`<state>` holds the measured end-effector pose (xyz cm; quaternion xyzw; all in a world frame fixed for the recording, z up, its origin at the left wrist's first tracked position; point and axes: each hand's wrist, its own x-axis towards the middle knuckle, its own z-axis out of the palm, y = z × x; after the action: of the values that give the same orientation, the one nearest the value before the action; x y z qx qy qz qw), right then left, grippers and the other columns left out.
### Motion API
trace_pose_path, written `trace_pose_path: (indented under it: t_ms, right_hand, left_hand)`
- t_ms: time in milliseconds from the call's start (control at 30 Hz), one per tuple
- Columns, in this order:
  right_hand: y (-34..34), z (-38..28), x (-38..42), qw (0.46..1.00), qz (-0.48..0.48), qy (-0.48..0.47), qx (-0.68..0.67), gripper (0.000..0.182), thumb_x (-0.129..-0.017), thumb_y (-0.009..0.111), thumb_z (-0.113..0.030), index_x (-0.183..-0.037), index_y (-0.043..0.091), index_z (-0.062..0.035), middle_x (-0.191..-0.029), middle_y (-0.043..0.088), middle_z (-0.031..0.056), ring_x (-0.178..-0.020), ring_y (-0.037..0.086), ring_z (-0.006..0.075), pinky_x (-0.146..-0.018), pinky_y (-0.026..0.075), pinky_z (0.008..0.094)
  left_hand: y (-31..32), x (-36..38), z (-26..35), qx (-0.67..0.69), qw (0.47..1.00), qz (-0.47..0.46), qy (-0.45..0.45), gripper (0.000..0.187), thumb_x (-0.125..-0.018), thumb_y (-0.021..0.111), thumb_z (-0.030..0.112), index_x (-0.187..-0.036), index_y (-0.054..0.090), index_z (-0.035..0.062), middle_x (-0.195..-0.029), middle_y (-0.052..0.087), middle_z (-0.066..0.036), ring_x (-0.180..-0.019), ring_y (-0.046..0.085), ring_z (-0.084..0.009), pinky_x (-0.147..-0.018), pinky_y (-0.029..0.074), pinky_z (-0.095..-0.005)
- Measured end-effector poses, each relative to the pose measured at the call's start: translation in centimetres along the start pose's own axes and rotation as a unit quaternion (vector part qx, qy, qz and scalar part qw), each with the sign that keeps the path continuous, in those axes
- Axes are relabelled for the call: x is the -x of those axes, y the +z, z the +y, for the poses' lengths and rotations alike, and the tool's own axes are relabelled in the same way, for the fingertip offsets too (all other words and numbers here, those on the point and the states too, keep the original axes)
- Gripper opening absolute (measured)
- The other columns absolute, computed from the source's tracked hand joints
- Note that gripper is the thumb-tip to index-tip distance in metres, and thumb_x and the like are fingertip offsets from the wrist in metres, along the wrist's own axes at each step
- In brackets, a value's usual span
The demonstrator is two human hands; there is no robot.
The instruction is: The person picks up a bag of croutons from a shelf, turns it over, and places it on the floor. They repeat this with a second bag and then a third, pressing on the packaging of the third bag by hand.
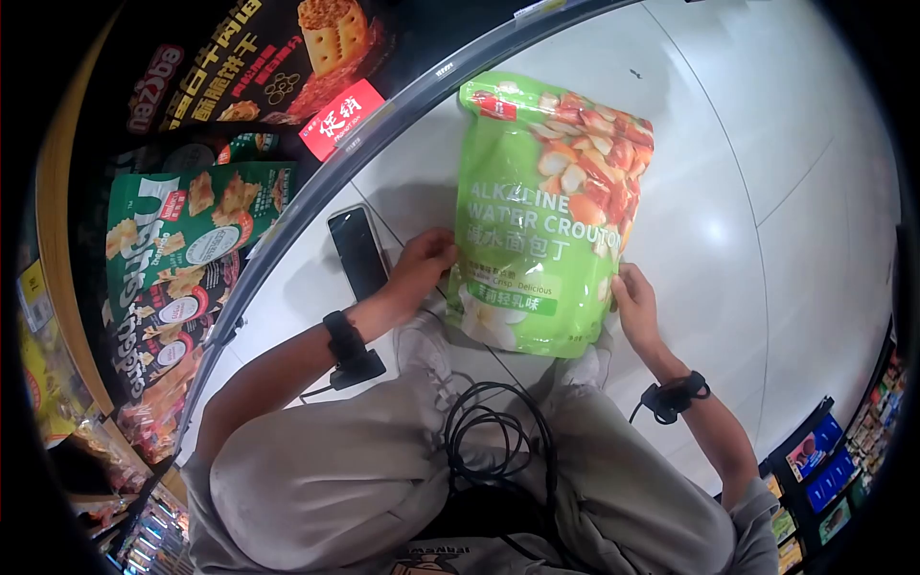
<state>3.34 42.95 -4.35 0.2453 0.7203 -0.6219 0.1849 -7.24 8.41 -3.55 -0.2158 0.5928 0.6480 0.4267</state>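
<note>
A large green bag of croutons (pixel 522 264) is held in front of me, its printed front facing up and its top edge away from me. On its lower left edge, my left hand (pixel 428 264) is closed, with the fingertips partly behind the bag. My right hand (pixel 635 299) grips the opposite edge, thumb toward the front, other fingers partly hidden. A dark phone (pixel 358 254) lies on the floor just left of my left hand.
Coiled black cable (pixel 489 436) rests between my bent legs. To the left, a store shelf edge (pixel 316 182) curves past, with a red promotion tag (pixel 342 120) and green snack bags (pixel 206 216). Packaged goods (pixel 829 470) stand at the lower right. Pale floor tiles (pixel 714 230) extend to the right.
</note>
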Motion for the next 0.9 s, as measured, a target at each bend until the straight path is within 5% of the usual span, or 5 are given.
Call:
trace_pose_path:
  t_ms: [200,367,533,633,900]
  right_hand:
    - [-0.1,0.1,-0.2,0.999,0.009,-0.007,0.033,0.010,-0.100,0.051,-0.011,-0.102,0.057,-0.0030,-0.076,0.058,-0.0027,-0.062,0.049,0.0035,-0.053,0.040,0.0208]
    - [-0.5,-0.5,-0.1,0.998,0.016,-0.004,0.058,0.008,-0.098,0.053,-0.009,-0.100,0.057,-0.0024,-0.073,0.059,-0.0020,-0.062,0.053,0.0048,-0.053,0.043,0.0218]
    - [-1.3,-1.7,0.7,0.984,0.120,-0.071,0.109,0.045,-0.093,0.058,-0.010,-0.135,0.041,-0.0059,-0.127,0.050,0.0128,-0.097,0.057,0.0181,-0.074,0.048,0.0292]
    - [-2.1,-5.5,1.8,0.969,0.176,-0.141,0.103,0.044,-0.093,0.058,-0.011,-0.134,0.043,-0.0064,-0.125,0.052,0.0116,-0.096,0.057,0.0167,-0.077,0.047,0.0299]
    - [1.0,-17.0,6.0,0.980,0.017,-0.193,-0.039,0.050,-0.101,0.050,-0.028,-0.143,0.034,-0.0069,-0.137,0.047,0.0164,-0.121,0.051,0.0245,-0.094,0.045,0.0373]
  left_hand:
    - [0.3,0.1,1.8,-0.110,0.992,-0.042,0.043,0.039,-0.100,0.052,0.040,-0.098,0.061,0.0027,-0.081,0.059,-0.002,-0.069,0.056,-0.0112,-0.062,0.048,-0.0269]
    - [0.0,-0.9,1.9,-0.193,0.976,-0.064,0.084,0.041,-0.102,0.050,0.037,-0.084,0.061,0.0013,-0.063,0.050,0.003,-0.056,0.046,-0.0082,-0.053,0.039,-0.0271]
    - [2.6,0.7,3.0,-0.292,0.915,-0.178,0.213,0.036,-0.103,0.049,0.029,-0.086,0.060,-0.0006,-0.064,0.046,0.002,-0.059,0.041,-0.0064,-0.054,0.038,-0.0267]
    - [7.0,5.7,7.6,-0.340,0.879,-0.184,0.278,0.033,-0.101,0.051,0.023,-0.081,0.057,-0.0033,-0.060,0.045,-0.004,-0.059,0.041,-0.0074,-0.053,0.037,-0.0307]
    - [10.0,13.2,12.6,-0.401,0.808,-0.129,0.411,0.026,-0.090,0.057,0.014,-0.069,0.053,0.0000,-0.056,0.055,-0.015,-0.053,0.061,-0.0305,-0.053,0.048,-0.0409]
